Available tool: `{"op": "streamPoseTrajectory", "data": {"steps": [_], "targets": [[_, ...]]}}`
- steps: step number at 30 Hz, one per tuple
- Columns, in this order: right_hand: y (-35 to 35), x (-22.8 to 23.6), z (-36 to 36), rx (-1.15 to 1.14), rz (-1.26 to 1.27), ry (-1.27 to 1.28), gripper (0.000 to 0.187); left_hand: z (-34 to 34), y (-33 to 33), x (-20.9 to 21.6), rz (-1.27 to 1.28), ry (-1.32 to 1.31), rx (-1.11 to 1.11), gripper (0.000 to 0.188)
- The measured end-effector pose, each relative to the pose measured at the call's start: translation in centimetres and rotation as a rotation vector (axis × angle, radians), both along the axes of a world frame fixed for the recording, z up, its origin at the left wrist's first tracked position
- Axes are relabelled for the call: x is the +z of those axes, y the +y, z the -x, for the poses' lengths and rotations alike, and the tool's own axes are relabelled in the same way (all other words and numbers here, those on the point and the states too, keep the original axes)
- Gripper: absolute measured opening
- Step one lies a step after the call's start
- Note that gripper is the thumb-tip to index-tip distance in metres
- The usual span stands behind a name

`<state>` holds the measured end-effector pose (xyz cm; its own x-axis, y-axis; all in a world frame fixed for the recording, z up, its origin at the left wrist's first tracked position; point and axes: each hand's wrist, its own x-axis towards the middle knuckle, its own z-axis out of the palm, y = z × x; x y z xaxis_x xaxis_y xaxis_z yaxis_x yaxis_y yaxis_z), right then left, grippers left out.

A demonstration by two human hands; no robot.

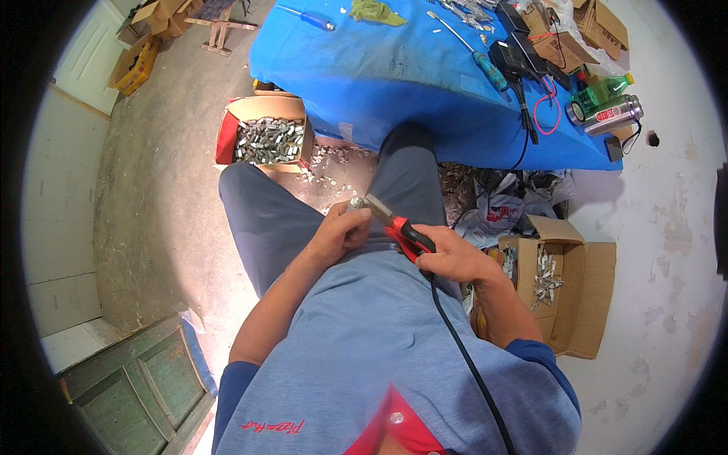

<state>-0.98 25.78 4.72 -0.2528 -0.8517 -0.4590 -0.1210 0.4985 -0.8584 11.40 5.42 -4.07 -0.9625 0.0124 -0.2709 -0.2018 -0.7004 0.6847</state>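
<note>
Over my lap, my right hand (455,254) is closed round the red-and-black handle of a corded hand tool (412,234). Its metal end points up and left, and a black cord runs from the handle down across my shirt. My left hand (341,229) pinches a small silvery metal piece (356,204) between thumb and fingers. The tool's metal end is right beside that piece; whether they touch I cannot tell. The exact kind of the tool and of the piece is too small to make out.
Ahead stands a blue-covered table (341,68) with a teal-handled screwdriver (489,70), black adapters, a green bottle (607,92) and a steel flask (613,115). A box of small metal parts (269,142) sits by my left knee; an open cardboard box (595,299) is at my right.
</note>
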Motion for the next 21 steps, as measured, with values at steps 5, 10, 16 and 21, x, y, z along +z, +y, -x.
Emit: {"op": "streamPoseTrajectory", "data": {"steps": [5,10,16,21], "targets": [[0.0,0.0,-1.1,-0.042,-0.035,0.118,0.052,0.1,0.1,0.0,0.041,-0.039,-0.002,0.032],[0.2,-0.4,-1.2,-0.083,0.0,0.211,0.05,0.2,0.5,0.1,0.212,-0.086,-0.001,0.028],[-0.1,0.1,-0.7,-0.068,0.009,0.204,0.055,0.2,0.7,0.4,0.268,-0.101,0.002,0.025],[0.3,0.5,-0.3,-0.1,0.011,0.089,0.051,0.2,1.0,0.5,0.375,-0.11,0.011,0.02]]}}
